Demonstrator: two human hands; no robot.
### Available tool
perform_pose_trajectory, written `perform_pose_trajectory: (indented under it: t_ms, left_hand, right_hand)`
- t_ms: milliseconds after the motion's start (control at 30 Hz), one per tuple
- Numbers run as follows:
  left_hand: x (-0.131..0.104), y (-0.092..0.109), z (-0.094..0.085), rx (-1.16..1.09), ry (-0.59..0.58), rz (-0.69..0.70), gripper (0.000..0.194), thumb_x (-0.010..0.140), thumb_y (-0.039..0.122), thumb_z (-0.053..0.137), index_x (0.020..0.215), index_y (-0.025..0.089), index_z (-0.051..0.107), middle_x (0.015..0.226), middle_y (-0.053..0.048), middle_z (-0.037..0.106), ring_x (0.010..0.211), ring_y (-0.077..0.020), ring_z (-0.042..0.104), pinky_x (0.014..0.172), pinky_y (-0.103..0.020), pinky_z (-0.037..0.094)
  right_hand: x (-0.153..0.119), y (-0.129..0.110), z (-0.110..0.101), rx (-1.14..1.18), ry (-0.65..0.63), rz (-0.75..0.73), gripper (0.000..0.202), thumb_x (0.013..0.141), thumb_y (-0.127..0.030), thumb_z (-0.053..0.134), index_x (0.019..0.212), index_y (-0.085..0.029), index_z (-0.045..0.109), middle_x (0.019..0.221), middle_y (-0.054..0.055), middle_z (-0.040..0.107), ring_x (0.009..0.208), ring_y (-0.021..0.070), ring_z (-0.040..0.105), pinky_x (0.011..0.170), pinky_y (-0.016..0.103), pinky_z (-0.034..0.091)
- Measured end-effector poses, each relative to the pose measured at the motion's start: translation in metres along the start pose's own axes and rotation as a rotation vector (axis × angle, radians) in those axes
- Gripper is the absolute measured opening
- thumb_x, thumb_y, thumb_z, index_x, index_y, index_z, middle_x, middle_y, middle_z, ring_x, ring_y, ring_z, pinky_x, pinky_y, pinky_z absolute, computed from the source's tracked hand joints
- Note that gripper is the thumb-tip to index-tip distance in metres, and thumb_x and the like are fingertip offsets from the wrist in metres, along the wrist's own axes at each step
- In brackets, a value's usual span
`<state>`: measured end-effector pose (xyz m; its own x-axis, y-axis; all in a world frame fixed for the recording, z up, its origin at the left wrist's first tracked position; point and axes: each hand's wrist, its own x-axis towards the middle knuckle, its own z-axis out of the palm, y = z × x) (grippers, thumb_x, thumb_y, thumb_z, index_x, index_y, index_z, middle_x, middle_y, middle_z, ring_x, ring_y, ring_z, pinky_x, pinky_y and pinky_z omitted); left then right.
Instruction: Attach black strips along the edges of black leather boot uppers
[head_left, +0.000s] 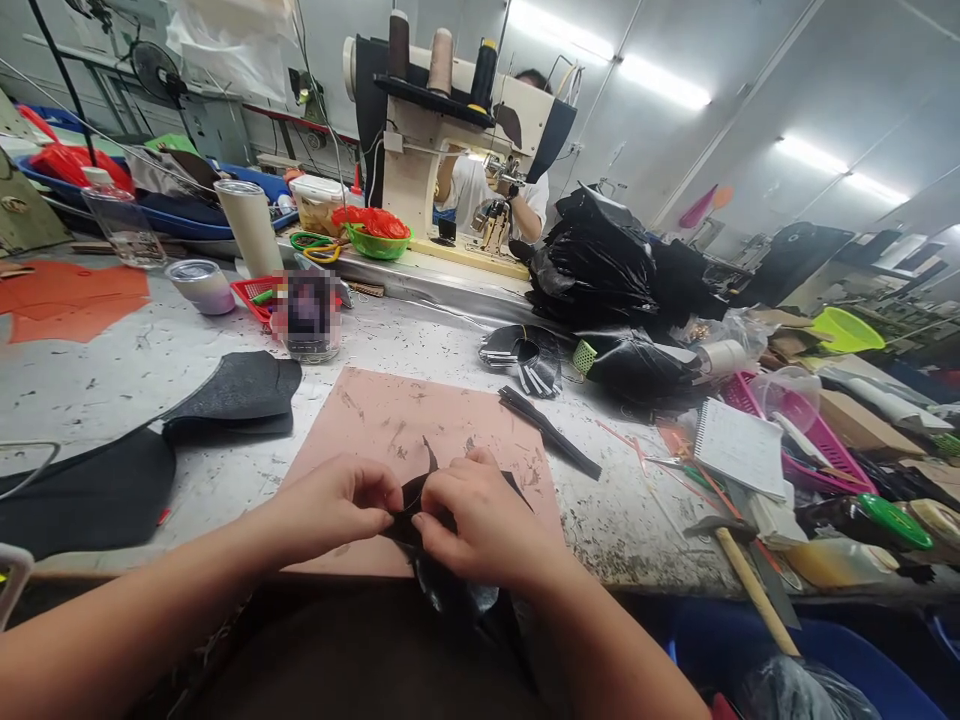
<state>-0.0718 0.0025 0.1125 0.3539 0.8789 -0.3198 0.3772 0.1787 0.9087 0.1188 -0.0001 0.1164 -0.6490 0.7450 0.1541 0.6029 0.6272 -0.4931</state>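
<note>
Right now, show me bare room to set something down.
Bare tabletop lies between the orange pieces and black panels, and, nearer the front edge, between the pink mat and hammer. Crowded: around the notebook and magenta basket.

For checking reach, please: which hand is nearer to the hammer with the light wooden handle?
Right. The right hand is to the left of the hammer; the left hand is farther left, beyond the right hand.

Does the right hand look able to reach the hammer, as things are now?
Probably yes: nothing stands between the right hand and the hammer, whose handle sticks out past the table edge. But the hand is pinching the black piece, so it would let go first.
</note>
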Motion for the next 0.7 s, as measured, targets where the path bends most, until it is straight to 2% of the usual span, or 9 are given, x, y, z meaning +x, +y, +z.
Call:
perform_pose_trajectory:
  t_ms: [233, 367, 500, 600, 700]
  left_hand:
    - [0.004, 0.002, -0.006, 0.26, -0.185, 0.003, 0.032, 0.054, 0.023, 0.043, 0.074, 0.016, 0.067, 0.063, 0.001, 0.056, 0.062, -0.0145, 0.047, 0.058, -0.023, 0.034]
    - [0.002, 0.009, -0.004, 0.387, -0.17, 0.046, 0.027, 0.059, 0.028, 0.044, 0.074, 0.015, 0.062, 0.066, 0.0, 0.055, 0.065, -0.016, 0.048, 0.06, -0.025, 0.036]
    - [-0.001, 0.009, -0.002, 0.39, -0.166, 0.036, 0.028, 0.065, 0.04, 0.05, 0.072, 0.015, 0.061, 0.068, -0.001, 0.059, 0.068, -0.018, 0.052, 0.062, -0.026, 0.038]
    - [-0.001, 0.008, -0.004, 0.395, -0.169, 0.017, 0.027, 0.066, 0.039, 0.05, 0.072, 0.016, 0.062, 0.066, 0.0, 0.059, 0.067, -0.017, 0.051, 0.061, -0.025, 0.037]
    - [0.0, 0.012, -0.006, 0.424, -0.194, 0.016, 0.026, 0.068, 0.037, 0.049, 0.075, 0.017, 0.064, 0.068, 0.001, 0.06, 0.067, -0.0163, 0.051, 0.061, -0.024, 0.037]
  right_hand:
    - [0.003, 0.001, -0.003, 0.008, -0.057, 0.007, 0.015, 0.08, -0.021, 0.056, 0.068, -0.017, 0.048, 0.065, -0.004, 0.055, 0.063, 0.0104, 0.045, 0.077, 0.03, 0.025]
    - [0.004, 0.001, -0.002, -0.002, -0.057, 0.002, 0.015, 0.081, -0.021, 0.055, 0.068, -0.017, 0.047, 0.067, -0.003, 0.057, 0.065, 0.0111, 0.046, 0.075, 0.03, 0.025]
    - [0.002, 0.003, -0.005, 0.057, -0.051, -0.023, 0.011, 0.078, -0.021, 0.057, 0.07, -0.017, 0.05, 0.067, -0.003, 0.057, 0.066, 0.0107, 0.048, 0.078, 0.03, 0.026]
    - [0.001, 0.007, -0.009, 0.107, -0.043, -0.014, 0.009, 0.072, -0.017, 0.059, 0.069, -0.017, 0.051, 0.065, -0.004, 0.056, 0.064, 0.0093, 0.048, 0.08, 0.029, 0.027]
    - [0.003, 0.011, -0.011, 0.138, -0.049, -0.001, 0.008, 0.072, -0.016, 0.058, 0.068, -0.016, 0.051, 0.065, -0.005, 0.056, 0.063, 0.0088, 0.048, 0.081, 0.029, 0.028]
